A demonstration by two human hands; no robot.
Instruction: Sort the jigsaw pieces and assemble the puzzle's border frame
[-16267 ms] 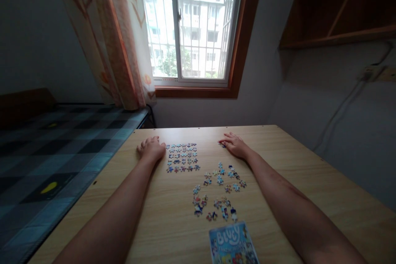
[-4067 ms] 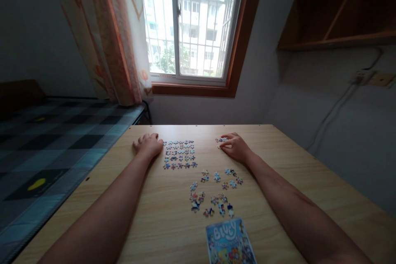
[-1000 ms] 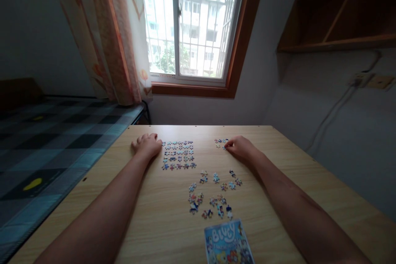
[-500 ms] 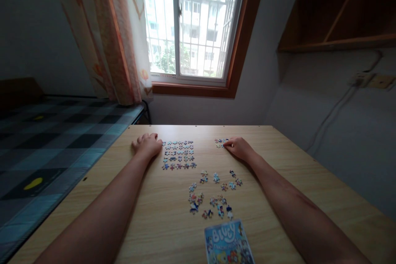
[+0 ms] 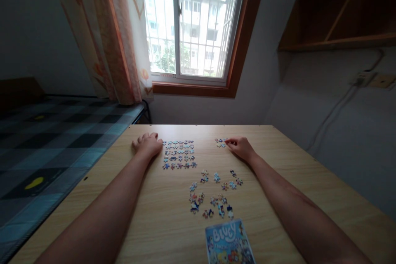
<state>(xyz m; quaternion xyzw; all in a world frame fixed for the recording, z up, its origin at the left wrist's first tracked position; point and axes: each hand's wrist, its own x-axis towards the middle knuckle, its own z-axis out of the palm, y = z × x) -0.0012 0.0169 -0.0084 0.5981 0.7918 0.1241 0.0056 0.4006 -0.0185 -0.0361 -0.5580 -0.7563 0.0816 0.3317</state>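
Note:
My left hand (image 5: 148,144) lies on the table at the left edge of a block of puzzle pieces (image 5: 179,147) laid out in neat rows. Its fingers are loosely bent and apart, with nothing in them. Over to the right, my right hand (image 5: 239,146) is at a smaller group of puzzle pieces (image 5: 220,145) set in two short rows. Thumb and fingertips pinch at the right end of these rows, on what looks like a puzzle piece mostly hidden by the fingers. Loose puzzle pieces (image 5: 216,177) are scattered nearer to me, between my forearms.
A blue puzzle box or card marked "Bluey" (image 5: 229,243) lies at the table's near side. The wooden table (image 5: 161,222) ends before a window (image 5: 198,29). A bed with a checked cover (image 5: 62,132) stands left; a wall shelf (image 5: 337,43) hangs at right.
My right fingertips have shifted slightly up and to the right, uncovering more of the second short row. My left hand stays where it was.

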